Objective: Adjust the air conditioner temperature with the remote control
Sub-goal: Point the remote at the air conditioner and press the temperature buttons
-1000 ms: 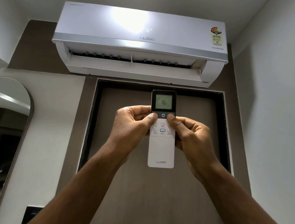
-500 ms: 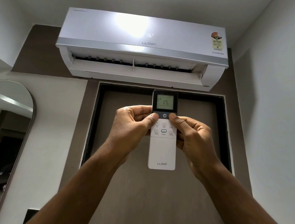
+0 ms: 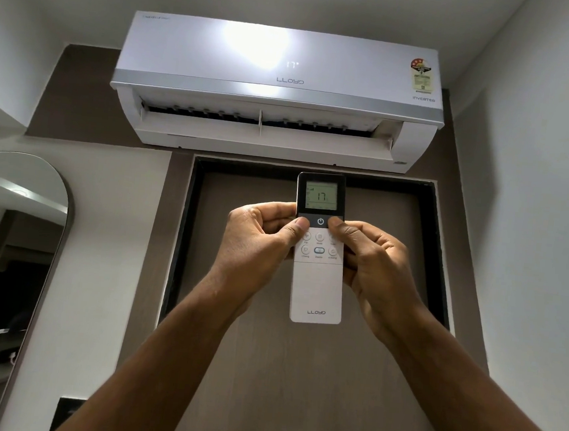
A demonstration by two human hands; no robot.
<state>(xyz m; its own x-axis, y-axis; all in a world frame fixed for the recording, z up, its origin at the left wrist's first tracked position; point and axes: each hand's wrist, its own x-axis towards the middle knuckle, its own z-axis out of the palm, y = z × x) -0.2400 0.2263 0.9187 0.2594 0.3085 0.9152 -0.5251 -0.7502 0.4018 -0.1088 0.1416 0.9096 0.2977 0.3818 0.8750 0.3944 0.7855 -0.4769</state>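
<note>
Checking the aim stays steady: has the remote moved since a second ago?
No. The remote has its top just under the upper edge of the door frame, about midway between the frame's sides, as before.

Dim room, one hard glare spot on my head view

I see a blown-out white reflection on the air conditioner (image 3: 277,87) front panel, washing out its left-centre; its digits and the remote control (image 3: 317,280) screen stay readable. Light seems to come from behind and above me. The forearms and the door (image 3: 297,371) below sit in shadow. Wide-angle bending curves the walls and the mirror (image 3: 7,260) at the edges, where detail goes soft.
</note>
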